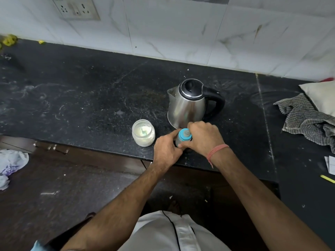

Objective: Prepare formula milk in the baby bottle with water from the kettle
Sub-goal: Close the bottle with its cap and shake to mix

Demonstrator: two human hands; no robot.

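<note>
A small baby bottle with a blue screw ring and a clear teat stands upright near the front edge of the black counter. My left hand wraps the bottle's body from the left. My right hand grips the blue ring from the right, with a red thread on its wrist. Just behind them stands a steel kettle with its black lid down and its handle to the right. An open glass jar of white powder sits to the left of the bottle; something pale lies inside it.
A checked cloth and a pale cushion lie on the counter at the right. Paper slips and a yellow stick rest at the far right. A wall socket is up on the tiles. Crumpled plastic lies low at the left.
</note>
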